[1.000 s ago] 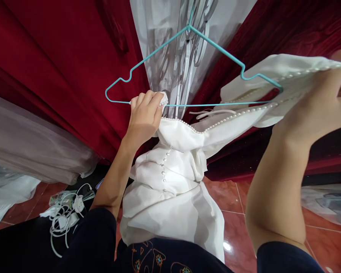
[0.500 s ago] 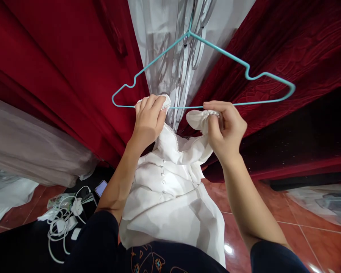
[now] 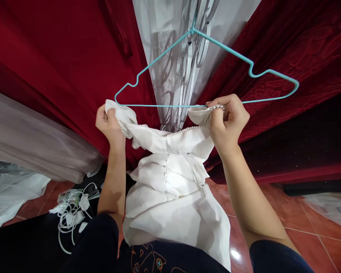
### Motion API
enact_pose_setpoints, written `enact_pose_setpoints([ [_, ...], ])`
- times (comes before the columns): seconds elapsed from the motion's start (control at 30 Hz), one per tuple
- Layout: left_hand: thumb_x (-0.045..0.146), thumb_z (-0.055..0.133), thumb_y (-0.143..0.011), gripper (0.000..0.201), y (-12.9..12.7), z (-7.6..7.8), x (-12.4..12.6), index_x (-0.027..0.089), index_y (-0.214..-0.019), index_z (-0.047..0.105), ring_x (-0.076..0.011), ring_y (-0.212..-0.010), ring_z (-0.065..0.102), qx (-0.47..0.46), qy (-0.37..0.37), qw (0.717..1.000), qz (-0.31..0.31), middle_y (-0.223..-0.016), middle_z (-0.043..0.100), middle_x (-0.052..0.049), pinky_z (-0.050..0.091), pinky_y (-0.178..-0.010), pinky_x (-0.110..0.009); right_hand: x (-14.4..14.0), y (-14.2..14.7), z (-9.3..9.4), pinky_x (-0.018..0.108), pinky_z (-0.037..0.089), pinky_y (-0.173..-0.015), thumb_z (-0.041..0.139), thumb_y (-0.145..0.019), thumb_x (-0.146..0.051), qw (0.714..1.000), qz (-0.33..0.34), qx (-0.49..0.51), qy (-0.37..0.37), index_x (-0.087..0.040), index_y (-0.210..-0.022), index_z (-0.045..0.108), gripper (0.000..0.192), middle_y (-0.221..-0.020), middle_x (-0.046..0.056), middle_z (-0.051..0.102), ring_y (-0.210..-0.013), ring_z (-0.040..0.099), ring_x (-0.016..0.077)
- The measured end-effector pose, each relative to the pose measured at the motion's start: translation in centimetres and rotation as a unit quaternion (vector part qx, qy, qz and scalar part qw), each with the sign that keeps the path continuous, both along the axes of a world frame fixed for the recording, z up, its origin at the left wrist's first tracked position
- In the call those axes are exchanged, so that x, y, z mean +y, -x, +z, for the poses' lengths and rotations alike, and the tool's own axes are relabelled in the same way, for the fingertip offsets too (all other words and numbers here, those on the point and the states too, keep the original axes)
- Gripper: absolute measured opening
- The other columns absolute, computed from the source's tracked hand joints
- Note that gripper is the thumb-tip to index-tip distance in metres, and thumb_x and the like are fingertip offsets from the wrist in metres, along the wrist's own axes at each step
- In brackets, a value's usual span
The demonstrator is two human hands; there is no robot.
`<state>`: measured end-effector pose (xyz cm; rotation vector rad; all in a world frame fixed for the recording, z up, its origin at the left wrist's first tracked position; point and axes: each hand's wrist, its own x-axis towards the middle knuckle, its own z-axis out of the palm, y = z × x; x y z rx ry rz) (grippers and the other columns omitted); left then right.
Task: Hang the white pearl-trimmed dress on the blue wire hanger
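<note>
The left hand [image 3: 109,123] and the right hand [image 3: 229,121], held well apart, each pinch a top corner of a white dress [image 3: 170,182], stretching its pearl-trimmed neckline level just under the bottom bar of a teal wire hanger [image 3: 204,72]. The dress hangs lengthwise straight down, its button row facing the camera. Red curtains [image 3: 59,57] hang behind; white cables [image 3: 72,216] lie on the tiled floor [image 3: 315,235].

Deep red velvet curtains [image 3: 53,57] behind, sheer white curtain [image 3: 173,45] between; glossy red floor tiles [image 3: 301,235] below, white cables [image 3: 71,216] tangled at left.
</note>
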<state>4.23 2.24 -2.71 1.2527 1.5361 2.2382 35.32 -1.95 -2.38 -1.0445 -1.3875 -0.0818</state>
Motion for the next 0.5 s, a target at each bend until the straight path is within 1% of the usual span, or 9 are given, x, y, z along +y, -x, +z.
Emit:
enact_pose_setpoints([
  [0.07,0.041,0.063,-0.105,0.021,1.8,2.0,1.9,0.021,-0.096,0.062,-0.0173,-0.102,0.071,0.019,-0.001,1.0,0.009,-0.095,0.069,0.0,0.06,-0.097,-0.041,0.0,-0.1,0.0,0.037,0.05,-0.074,0.047,-0.092,-0.022,1.0,-0.003,-0.008,0.011,-0.022,-0.087,0.064,0.018,-0.086,0.005,0.07,-0.078,0.064,0.0189],
  [0.1,0.037,0.064,-0.108,0.018,2.4,3.2,2.6,0.022,-0.1,0.063,-0.0148,-0.105,0.071,0.042,-0.002,0.999,-0.002,-0.099,0.069,0.0,0.06,-0.098,-0.041,-0.1,0.0,0.1,0.036,0.05,-0.074,0.046,-0.092,-0.023,1.0,-0.003,-0.01,0.017,-0.022,-0.087,0.063,0.018,-0.086,0.005,0.07,-0.078,0.064,0.0187],
  [0.17,0.022,0.069,-0.107,0.011,2.9,5.8,3.5,0.014,-0.105,0.062,-0.0124,-0.108,0.071,0.07,-0.018,0.997,-0.007,-0.1,0.066,0.001,0.058,-0.097,-0.039,-0.3,0.1,0.1,0.036,0.05,-0.074,0.045,-0.092,-0.022,1.0,-0.001,-0.011,0.02,-0.022,-0.087,0.063,0.018,-0.086,0.005,0.069,-0.078,0.064,0.0183],
  [0.23,0.02,0.075,-0.101,0.014,2.4,8.0,4.0,0.019,-0.109,0.063,-0.0174,-0.11,0.075,0.12,-0.029,0.992,-0.029,-0.109,0.069,0.0,0.061,-0.094,-0.039,-0.5,0.2,0.2,0.036,0.05,-0.074,0.046,-0.091,-0.022,1.0,0.006,-0.005,0.014,-0.022,-0.087,0.063,0.017,-0.085,0.005,0.069,-0.078,0.064,0.0179],
  [0.3,0.025,0.076,-0.098,0.018,1.3,9.5,4.4,0.025,-0.11,0.063,-0.0219,-0.104,0.079,0.164,-0.028,0.984,-0.061,-0.114,0.072,-0.001,0.064,-0.087,-0.038,-0.5,0.3,0.1,0.035,0.049,-0.073,0.047,-0.09,-0.021,1.0,0.02,0.009,0.005,-0.022,-0.086,0.063,0.017,-0.084,0.004,0.068,-0.078,0.064,0.0176],
  [0.33,0.027,0.075,-0.099,0.019,0.6,9.8,4.8,0.025,-0.112,0.061,-0.022,-0.098,0.081,0.176,-0.02,0.981,-0.084,-0.11,0.074,-0.001,0.064,-0.082,-0.036,-0.5,0.3,0.1,0.035,0.049,-0.073,0.048,-0.09,-0.02,1.0,0.025,0.015,0.0,-0.022,-0.085,0.064,0.017,-0.084,0.004,0.068,-0.078,0.064,0.0175],
  [0.4,0.031,0.072,-0.101,0.022,-0.6,9.7,5.7,0.023,-0.116,0.059,-0.0194,-0.089,0.081,0.187,0.0,0.97,-0.154,-0.095,0.075,0.0,0.062,-0.078,-0.032,-0.4,0.2,0.1,0.035,0.048,-0.074,0.049,-0.09,-0.019,0.999,0.029,0.023,-0.011,-0.021,-0.084,0.064,0.017,-0.082,0.003,0.068,-0.078,0.063,0.0169],
  [0.43,0.036,0.073,-0.102,0.024,-1.1,9.2,6.2,0.023,-0.116,0.06,-0.0176,-0.086,0.079,0.191,0.007,0.963,-0.192,-0.089,0.074,0.002,0.062,-0.079,-0.032,-0.4,0.2,0.1,0.035,0.048,-0.075,0.049,-0.09,-0.019,0.999,0.028,0.024,-0.015,-0.021,-0.084,0.064,0.017,-0.082,0.003,0.067,-0.078,0.063,0.0165],
  [0.5,0.057,0.078,-0.099,0.036,-1.5,8.0,7.1,0.025,-0.107,0.066,-0.0162,-0.085,0.073,0.202,0.011,0.948,-0.245,-0.087,0.073,0.002,0.06,-0.083,-0.036,-0.4,0.0,0.1,0.034,0.048,-0.075,0.049,-0.091,-0.018,0.999,0.03,0.021,-0.022,-0.021,-0.084,0.065,0.017,-0.082,0.002,0.067,-0.078,0.062,0.0157],
])
